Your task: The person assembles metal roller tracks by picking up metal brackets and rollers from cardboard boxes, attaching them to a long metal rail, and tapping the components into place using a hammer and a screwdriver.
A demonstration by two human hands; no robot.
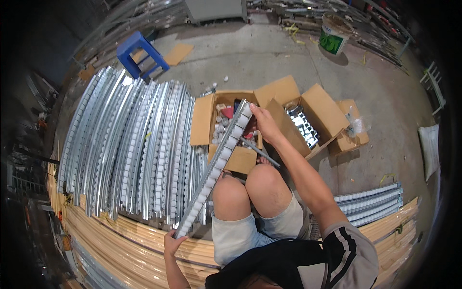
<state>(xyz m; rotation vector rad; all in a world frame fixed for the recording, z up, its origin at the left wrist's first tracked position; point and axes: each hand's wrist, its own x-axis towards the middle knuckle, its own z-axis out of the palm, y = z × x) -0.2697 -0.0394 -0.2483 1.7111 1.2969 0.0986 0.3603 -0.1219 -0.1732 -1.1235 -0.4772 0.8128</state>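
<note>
A long metal roller track with a row of white rollers slants across my lap, held at both ends. My left hand grips its lower end, near the wooden-coloured bundles. Around the upper end my right hand is closed, above an open cardboard box. White rollers and a red item lie inside that box, partly hidden by the track. A grey rod or tube leans out over the box's near side. Many similar roller tracks lie side by side on my left.
A second open carton holds shiny metal brackets. A blue stool and a bucket stand farther off. Long tan bundles lie under the tracks; shorter roller tracks lie at right.
</note>
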